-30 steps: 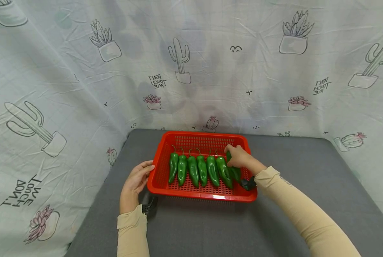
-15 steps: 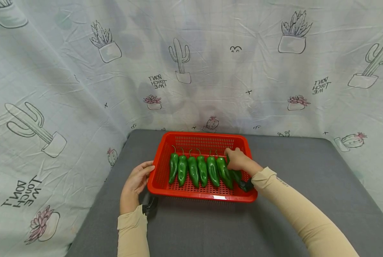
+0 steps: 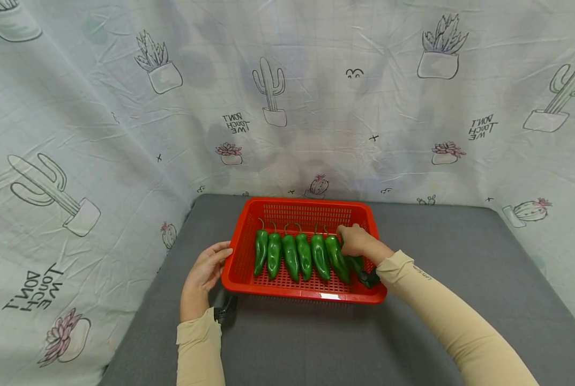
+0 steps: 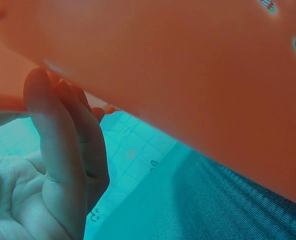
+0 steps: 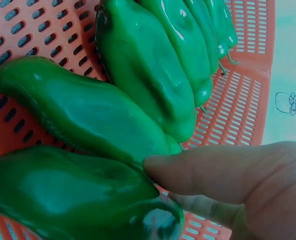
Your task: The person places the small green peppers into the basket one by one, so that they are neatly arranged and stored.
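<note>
A red perforated plastic basket (image 3: 299, 294) stands on the table, holding several long green peppers (image 3: 289, 254) side by side with stems toward the far wall. My left hand (image 3: 211, 265) grips its left rim, thumb above and fingers against the outer side; the left wrist view shows these fingers (image 4: 58, 135) at the edge. Inside the basket, my right hand (image 3: 360, 241) pinches the rightmost green pepper (image 5: 63, 195) near its stem end. The thumb (image 5: 188, 170) lies between this pepper and its neighbour (image 5: 83, 110); the other fingertips are mostly hidden.
A grey cloth covers the table (image 3: 277, 343). White sheeting (image 3: 316, 134) printed with cacti and potted plants hangs behind and along both sides. The basket's raised walls surround the peppers, and its right part lies under my right wrist.
My right hand has shifted slightly down and left at the rightmost pepper, then settled. My left hand, the basket and the other peppers have stayed in place.
</note>
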A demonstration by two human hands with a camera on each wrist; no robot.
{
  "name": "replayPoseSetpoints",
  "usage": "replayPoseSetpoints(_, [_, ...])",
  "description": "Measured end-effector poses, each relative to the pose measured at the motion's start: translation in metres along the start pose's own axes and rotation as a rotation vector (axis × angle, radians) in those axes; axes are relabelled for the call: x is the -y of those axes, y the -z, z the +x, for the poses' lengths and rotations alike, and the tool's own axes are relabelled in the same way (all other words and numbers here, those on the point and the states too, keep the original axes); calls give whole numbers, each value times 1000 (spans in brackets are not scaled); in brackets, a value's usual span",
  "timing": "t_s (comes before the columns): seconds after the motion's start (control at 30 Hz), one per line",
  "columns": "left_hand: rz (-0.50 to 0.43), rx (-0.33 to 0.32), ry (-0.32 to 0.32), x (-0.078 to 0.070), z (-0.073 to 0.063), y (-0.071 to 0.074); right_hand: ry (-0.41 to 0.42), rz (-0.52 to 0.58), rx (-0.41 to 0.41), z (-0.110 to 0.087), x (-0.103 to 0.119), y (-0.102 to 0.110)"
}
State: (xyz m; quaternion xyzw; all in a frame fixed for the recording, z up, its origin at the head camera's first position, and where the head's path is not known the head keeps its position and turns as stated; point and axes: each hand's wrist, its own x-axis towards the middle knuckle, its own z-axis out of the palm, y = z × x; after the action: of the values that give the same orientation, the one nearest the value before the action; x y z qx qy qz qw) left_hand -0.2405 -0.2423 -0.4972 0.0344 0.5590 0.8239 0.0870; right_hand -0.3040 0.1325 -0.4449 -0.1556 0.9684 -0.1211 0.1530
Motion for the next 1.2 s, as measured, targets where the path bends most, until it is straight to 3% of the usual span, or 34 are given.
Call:
replayPoseSetpoints(0.33, [-1, -7, 2, 0, 1, 0, -42, -7, 21, -2, 4, 0])
replayPoseSetpoints(0.83, [14, -21, 4, 0, 1, 1, -41, -28, 17, -4, 9, 7])
replayPoseSetpoints(1.03, [14, 50, -52, 5, 3, 6, -40, -32, 21, -4, 9, 4])
replayPoseSetpoints(1.17, [3, 12, -20, 3, 3, 3, -40, -31, 0, -5, 8, 4])
replayPoseSetpoints(1.2, [11, -22, 6, 1, 2, 1, -40, -31, -6, -5, 8, 4])
